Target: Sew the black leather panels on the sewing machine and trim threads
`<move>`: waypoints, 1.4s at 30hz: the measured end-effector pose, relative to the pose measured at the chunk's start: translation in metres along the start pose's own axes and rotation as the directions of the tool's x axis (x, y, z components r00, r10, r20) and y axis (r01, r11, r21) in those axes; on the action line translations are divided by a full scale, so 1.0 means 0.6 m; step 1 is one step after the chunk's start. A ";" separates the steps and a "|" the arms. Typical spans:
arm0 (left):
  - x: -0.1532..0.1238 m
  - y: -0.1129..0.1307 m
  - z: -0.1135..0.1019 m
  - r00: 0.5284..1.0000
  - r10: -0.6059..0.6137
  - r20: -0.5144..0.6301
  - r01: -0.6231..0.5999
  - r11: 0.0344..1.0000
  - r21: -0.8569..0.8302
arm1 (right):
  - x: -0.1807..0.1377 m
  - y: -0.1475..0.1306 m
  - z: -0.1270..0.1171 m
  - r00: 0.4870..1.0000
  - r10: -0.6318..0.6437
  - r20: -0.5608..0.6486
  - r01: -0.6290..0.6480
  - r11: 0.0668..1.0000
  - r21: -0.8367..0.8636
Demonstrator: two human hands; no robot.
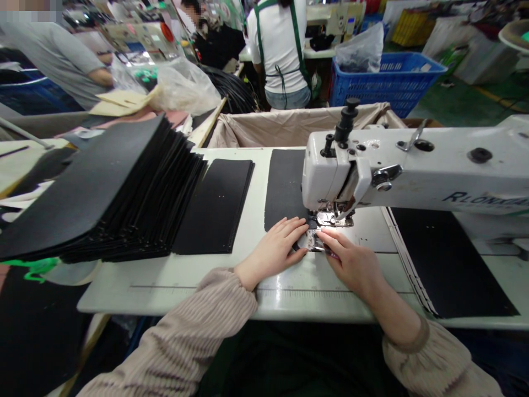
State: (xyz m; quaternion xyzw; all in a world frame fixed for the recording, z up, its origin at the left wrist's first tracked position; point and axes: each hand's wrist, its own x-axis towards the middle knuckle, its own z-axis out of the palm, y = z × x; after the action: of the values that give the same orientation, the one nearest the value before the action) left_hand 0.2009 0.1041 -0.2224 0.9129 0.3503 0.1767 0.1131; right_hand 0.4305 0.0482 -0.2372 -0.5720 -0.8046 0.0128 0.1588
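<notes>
A black sheet [285, 187] lies flat on the machine bed, its right part hidden behind the white head of the sewing machine [330, 171]. My left hand [279, 245] rests with fingers stretched out, fingertips on the sheet's near right corner. Right beside the lit presser foot [334, 219], my right hand [353, 262] has its fingers close together, tips at the metal needle plate [316, 241]. A small dark and purplish thing shows under those fingers; its kind is hidden. Both hands are just in front of the needle area, a short gap apart.
A tall leaning stack of black sheets [124, 187] stands at left, with a lower pile [215, 207] beside it. More black panels [450, 259] lie right, under the machine arm. Behind are a cloth-lined bin [264, 129], a blue crate [388, 82] and other people [281, 49].
</notes>
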 end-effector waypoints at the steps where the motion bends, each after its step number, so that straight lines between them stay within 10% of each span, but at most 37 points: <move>1: 0.001 -0.001 0.001 1.000 -0.004 0.002 0.004 1.000 0.001 | 0.000 0.000 0.000 1.000 0.001 0.000 -0.001 1.000 0.001; 42: 0.011 -0.008 0.025 0.999 -0.045 -0.021 0.047 0.996 0.082 | 0.002 -0.002 0.007 0.998 0.024 -0.049 -0.023 1.000 0.019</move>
State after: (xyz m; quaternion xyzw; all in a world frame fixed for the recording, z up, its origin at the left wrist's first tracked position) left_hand 0.2085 0.1106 -0.2360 0.9067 0.3793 0.1681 0.0761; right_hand 0.4279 0.0494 -0.2407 -0.5801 -0.7934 0.0079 0.1839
